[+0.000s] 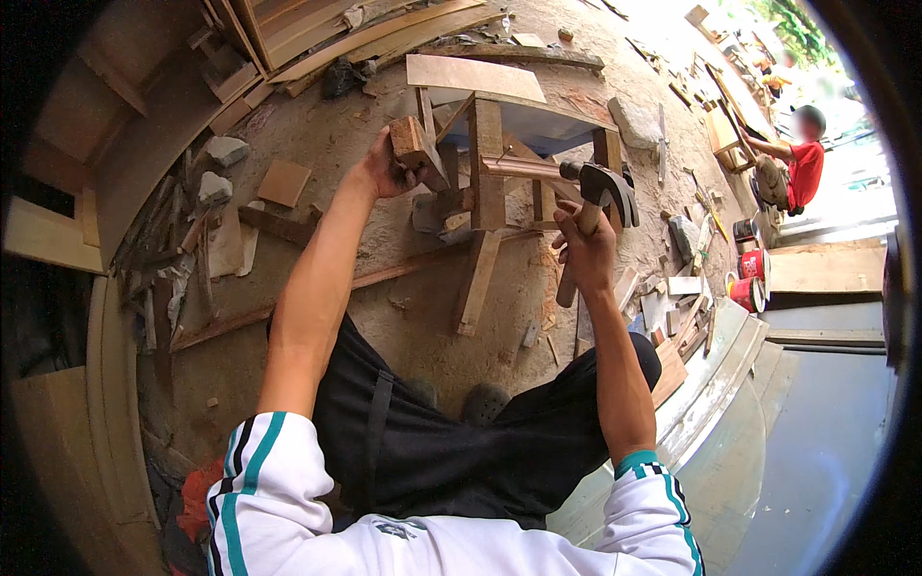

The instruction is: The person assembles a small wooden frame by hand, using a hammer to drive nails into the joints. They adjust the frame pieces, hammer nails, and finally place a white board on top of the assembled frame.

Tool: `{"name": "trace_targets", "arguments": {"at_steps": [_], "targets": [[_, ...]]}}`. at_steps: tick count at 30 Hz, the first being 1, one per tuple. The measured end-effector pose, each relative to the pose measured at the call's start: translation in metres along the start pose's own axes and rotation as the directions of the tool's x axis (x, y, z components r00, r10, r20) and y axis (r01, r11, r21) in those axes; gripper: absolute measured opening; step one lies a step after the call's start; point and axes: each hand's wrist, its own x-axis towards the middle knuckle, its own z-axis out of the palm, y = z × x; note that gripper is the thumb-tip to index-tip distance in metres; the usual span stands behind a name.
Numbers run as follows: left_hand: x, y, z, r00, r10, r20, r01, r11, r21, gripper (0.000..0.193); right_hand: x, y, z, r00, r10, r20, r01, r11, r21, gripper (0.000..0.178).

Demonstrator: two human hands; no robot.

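My left hand (pixel 384 175) is wrapped round a short wooden block (pixel 411 140), which is held up beside a small wooden frame (pixel 487 192) on the ground. The fingers of my right hand (pixel 591 252) close round the wooden handle of a claw hammer (pixel 622 192). Its dark head is raised near the right side of the frame, by the end of a grooved wooden strip (pixel 519 168). Whether the hammer touches the strip, I cannot tell. A pale thin board (pixel 475 79) lies at the frame's far side.
Offcuts and stones (pixel 229 151) litter the dusty ground at left. A large stone (pixel 636 125) sits right of the frame. Red tins (pixel 754 267) stand at right, beyond scraps of wood. A person in a red shirt (pixel 805 175) squats farther off. Flat panels (pixel 816 432) lie at lower right.
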Motion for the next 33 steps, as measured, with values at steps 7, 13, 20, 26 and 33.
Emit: {"name": "trace_targets", "arguments": {"at_steps": [7,13,20,26,33], "targets": [[-0.008,-0.013,0.051,0.918,0.077,-0.388,0.046,0.953,0.300,0.062,0.000,0.005,0.002,0.998,0.067,-0.010,-0.067,0.998,-0.017,0.029],[-0.011,-0.028,0.078,0.938,0.079,-0.339,0.096,0.877,0.471,0.053,-0.002,0.004,0.013,1.000,0.029,0.008,-0.029,0.999,-0.023,0.027],[-0.002,-0.034,0.083,0.947,0.092,-0.308,0.075,0.869,0.489,0.053,-0.002,0.012,0.015,0.999,0.052,0.008,-0.051,0.994,-0.094,0.030],[0.007,-0.039,0.084,0.934,0.148,-0.326,0.061,0.832,0.552,0.060,-0.012,0.007,0.041,0.998,-0.042,-0.041,0.045,0.996,0.079,0.038],[0.014,-0.036,0.078,0.967,0.029,-0.253,0.109,0.851,0.514,0.058,-0.015,0.002,0.056,0.998,-0.053,-0.023,0.055,0.994,0.099,0.041]]}}
